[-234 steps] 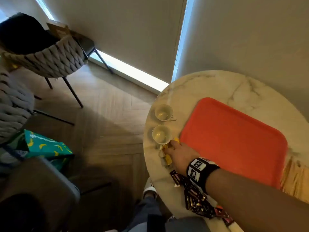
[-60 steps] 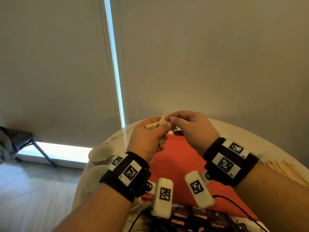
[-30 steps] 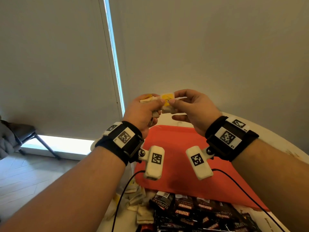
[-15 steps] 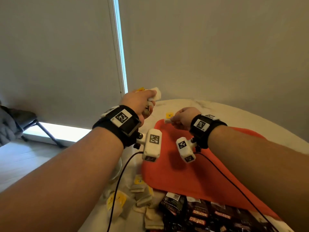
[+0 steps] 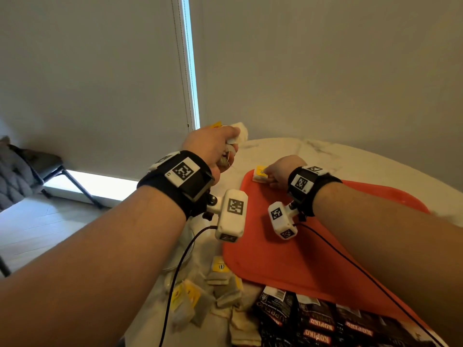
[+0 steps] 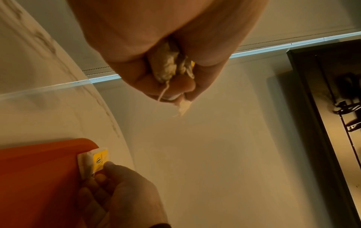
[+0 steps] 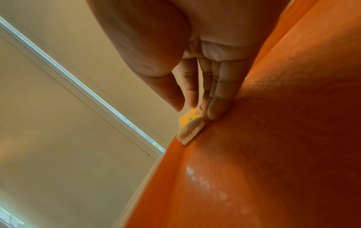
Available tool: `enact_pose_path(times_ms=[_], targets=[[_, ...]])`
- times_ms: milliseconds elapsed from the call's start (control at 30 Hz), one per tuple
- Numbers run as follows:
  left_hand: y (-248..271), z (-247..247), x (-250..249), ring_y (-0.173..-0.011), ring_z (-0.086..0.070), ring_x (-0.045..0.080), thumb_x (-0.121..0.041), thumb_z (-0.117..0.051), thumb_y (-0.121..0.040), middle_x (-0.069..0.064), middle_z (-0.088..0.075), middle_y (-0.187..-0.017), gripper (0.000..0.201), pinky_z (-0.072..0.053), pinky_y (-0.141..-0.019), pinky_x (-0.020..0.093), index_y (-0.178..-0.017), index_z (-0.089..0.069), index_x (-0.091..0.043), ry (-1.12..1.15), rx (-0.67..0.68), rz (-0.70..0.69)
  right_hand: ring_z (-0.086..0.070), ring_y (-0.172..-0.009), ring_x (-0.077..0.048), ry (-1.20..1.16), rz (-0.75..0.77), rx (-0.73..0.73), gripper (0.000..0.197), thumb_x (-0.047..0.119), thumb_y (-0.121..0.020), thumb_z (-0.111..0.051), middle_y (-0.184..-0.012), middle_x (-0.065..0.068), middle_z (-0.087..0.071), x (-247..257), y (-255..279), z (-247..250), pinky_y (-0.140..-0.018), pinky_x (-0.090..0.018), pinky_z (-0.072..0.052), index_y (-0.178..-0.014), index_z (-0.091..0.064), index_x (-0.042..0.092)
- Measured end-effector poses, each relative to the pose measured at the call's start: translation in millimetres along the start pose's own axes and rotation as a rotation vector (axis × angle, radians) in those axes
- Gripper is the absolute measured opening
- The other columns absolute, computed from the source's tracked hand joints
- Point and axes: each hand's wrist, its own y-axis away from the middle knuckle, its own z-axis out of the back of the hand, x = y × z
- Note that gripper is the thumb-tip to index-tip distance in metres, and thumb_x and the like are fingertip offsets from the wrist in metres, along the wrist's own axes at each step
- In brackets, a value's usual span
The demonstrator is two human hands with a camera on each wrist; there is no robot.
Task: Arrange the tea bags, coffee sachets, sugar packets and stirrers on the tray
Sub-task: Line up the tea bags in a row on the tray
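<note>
My left hand (image 5: 229,151) is raised over the table left of the tray, fist gripping a bunch of tea bags (image 5: 238,136) with strings hanging out (image 6: 168,66). The orange tray (image 5: 288,259) lies on the marble table. My right hand (image 5: 269,175) is down at the tray's far left corner, fingertips pinching one tea bag with a yellow tag (image 5: 259,174) that rests on the tray floor (image 7: 190,131). The left wrist view shows that tea bag (image 6: 91,162) against the tray rim (image 6: 35,169). Stirrers are out of view.
Several loose tea bags (image 5: 218,284) lie on the table by the tray's near left corner. Black coffee sachets (image 5: 313,321) are piled along its near edge. A cup (image 5: 180,249) is partly hidden under my left forearm. A chair (image 5: 37,166) stands at far left.
My right hand took one tea bag from the bunch and came down with it to the tray's far left corner. The left hand stayed raised with the other tea bags.
</note>
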Motion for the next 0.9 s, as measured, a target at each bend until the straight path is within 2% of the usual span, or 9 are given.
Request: enact_pose_path(times_ms=[133,267,400,467,567,633,733,833,900], targets=[[9,-2,2,-0.040,-0.047,0.006,-0.021,-0.071,-0.096,0.010,-0.063,-0.072,0.026,-0.040,-0.037,0.017,-0.115,-0.065,-0.003,0.021,0.040,0.051,-0.064,-0.111,-0.029,-0.067,0.037,0.034,0.031,0.034,-0.102,-0.056,-0.119,-0.006,-0.068,1,5,1,-0.088,-0.031,-0.050,-0.127,-0.060,0.016],[21,-3,6,-0.050,-0.055,0.010,-0.023,-0.072,-0.095,0.010,-0.068,-0.072,0.026,-0.044,-0.041,0.019,-0.113,-0.065,-0.005,0.073,0.047,0.083,-0.072,-0.092,-0.025,-0.609,-0.085,0.082,0.013,0.027,-0.093,-0.069,-0.110,-0.009,-0.074,9,22,20,-0.084,-0.036,-0.060,-0.096,-0.067,0.014],[36,-9,13,-0.052,-0.052,0.007,-0.022,-0.070,-0.097,0.007,-0.066,-0.075,0.026,-0.041,-0.039,0.018,-0.117,-0.066,-0.006,0.148,0.118,0.103,-0.066,-0.079,-0.018,-0.842,0.110,0.194,0.035,0.045,-0.096,-0.064,-0.093,-0.004,-0.071,27,69,58,-0.074,-0.034,-0.053,-0.100,-0.072,0.012],[54,-16,16,-0.057,-0.053,0.007,-0.022,-0.069,-0.098,0.006,-0.066,-0.082,0.018,-0.041,-0.040,0.017,-0.113,-0.069,-0.011,0.138,0.176,0.071,-0.065,-0.077,-0.018,-0.860,0.207,0.225,0.031,0.042,-0.094,-0.069,-0.089,-0.003,-0.071,29,96,79,-0.070,-0.033,-0.052,-0.101,-0.072,0.012],[65,-19,21,-0.049,-0.057,0.006,-0.024,-0.067,-0.100,0.002,-0.068,-0.072,0.013,-0.041,-0.038,0.017,-0.108,-0.070,-0.013,0.153,0.210,0.045,-0.065,-0.074,-0.016,-0.788,0.264,0.184,0.015,0.018,-0.092,-0.074,-0.088,-0.006,-0.071,32,108,84,-0.066,-0.031,-0.053,-0.102,-0.071,0.007],[69,-19,23,-0.044,-0.058,0.007,-0.027,-0.070,-0.099,0.001,-0.068,-0.066,0.017,-0.041,-0.037,0.016,-0.106,-0.068,-0.012,0.188,0.204,0.047,-0.067,-0.077,-0.018,-0.852,0.301,0.135,0.006,0.011,-0.091,-0.073,-0.088,-0.007,-0.072,33,114,87,-0.071,-0.034,-0.055,-0.096,-0.070,0.009],[71,-14,23,-0.048,-0.058,0.008,-0.028,-0.076,-0.094,0.003,-0.066,-0.076,0.017,-0.041,-0.037,0.018,-0.099,-0.066,-0.015,0.177,0.127,0.027,-0.070,-0.086,-0.022,-0.962,0.435,-0.026,0.006,0.015,-0.091,-0.074,-0.089,-0.008,-0.073,36,124,104,-0.080,-0.038,-0.058,-0.090,-0.069,0.012],[65,-7,20,-0.053,-0.053,0.009,-0.023,-0.073,-0.096,0.002,-0.064,-0.071,0.013,-0.040,-0.040,0.017,-0.088,-0.065,-0.016,0.091,0.039,-0.023,-0.069,-0.090,-0.032,-0.901,0.521,-0.128,0.010,0.025,-0.085,-0.080,-0.088,-0.011,-0.073,37,130,111,-0.092,-0.053,-0.057,-0.085,-0.073,0.017],[63,-4,17,-0.053,-0.052,0.010,-0.020,-0.072,-0.095,0.002,-0.064,-0.068,0.012,-0.040,-0.041,0.018,-0.085,-0.067,-0.016,0.058,0.009,-0.084,-0.069,-0.093,-0.034,-0.877,0.523,-0.143,0.013,0.032,-0.079,-0.081,-0.092,-0.013,-0.074,37,131,113,-0.092,-0.060,-0.055,-0.084,-0.076,0.022]])
